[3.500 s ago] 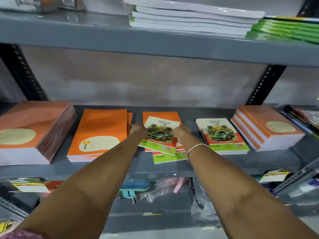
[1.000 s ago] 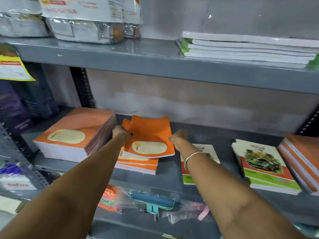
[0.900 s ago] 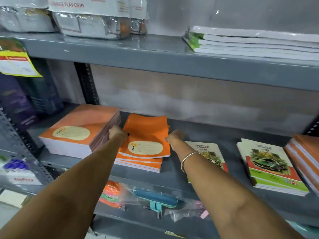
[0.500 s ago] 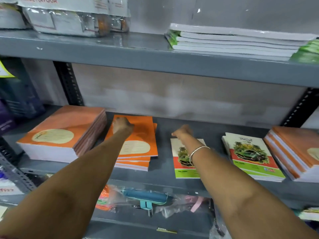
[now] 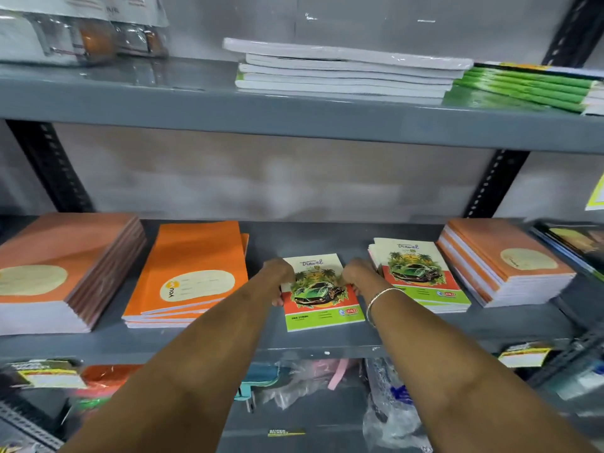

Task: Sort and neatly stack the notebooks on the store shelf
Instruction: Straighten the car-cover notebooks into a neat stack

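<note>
A single car-cover notebook lies flat on the grey middle shelf. My left hand grips its left edge and my right hand grips its right edge. A small stack of the same car-cover notebooks lies just to the right. To the left lies a short pile of bright orange notebooks. A thick wrapped orange stack stands at the far left, and another orange stack at the far right.
The upper shelf carries white notebooks, green-edged ones and wrapped packets. Black slotted uprights stand at the back. Bagged items fill the shelf below. Dark books lie at the right edge.
My left hand has left the orange pile, which now lies squared. Both hands have come onto the single car-cover notebook and taken hold of its sides. The view has swung right.
</note>
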Demonstrator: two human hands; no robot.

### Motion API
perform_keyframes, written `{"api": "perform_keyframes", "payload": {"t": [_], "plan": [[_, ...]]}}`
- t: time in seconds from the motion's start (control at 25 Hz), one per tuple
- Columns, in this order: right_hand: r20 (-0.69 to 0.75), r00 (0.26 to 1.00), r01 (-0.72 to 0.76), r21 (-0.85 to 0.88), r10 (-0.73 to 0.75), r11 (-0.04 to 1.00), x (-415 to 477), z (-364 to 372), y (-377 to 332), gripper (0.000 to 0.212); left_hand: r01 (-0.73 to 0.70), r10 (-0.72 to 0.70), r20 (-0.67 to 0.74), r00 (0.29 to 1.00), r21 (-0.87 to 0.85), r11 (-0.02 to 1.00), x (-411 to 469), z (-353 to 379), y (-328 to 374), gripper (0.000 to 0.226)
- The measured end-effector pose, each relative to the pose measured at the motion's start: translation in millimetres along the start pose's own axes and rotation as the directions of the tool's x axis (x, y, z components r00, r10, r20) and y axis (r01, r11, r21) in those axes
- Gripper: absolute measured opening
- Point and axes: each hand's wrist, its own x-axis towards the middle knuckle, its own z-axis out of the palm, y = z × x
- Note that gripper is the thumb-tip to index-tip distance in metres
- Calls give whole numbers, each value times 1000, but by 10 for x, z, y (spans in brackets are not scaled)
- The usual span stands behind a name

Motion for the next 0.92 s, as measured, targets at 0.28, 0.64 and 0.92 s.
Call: {"api": "perform_keyframes", "payload": {"t": [0.28, 0.64, 0.92], "plan": [[-95, 995, 16, 104, -6, 994, 14, -156, 54, 36, 74, -75, 1, 997, 170, 983, 94, -107, 51, 18], [-221, 971, -36, 240, 91, 970, 313, -1066, 867, 62, -205, 200, 67, 978, 82, 975, 26, 774, 739, 23], [-197, 973, -94, 132, 119, 987, 539, -1121, 1552, 61, -239, 224, 143, 964, 101, 966, -47, 1553, 848, 7]]}}
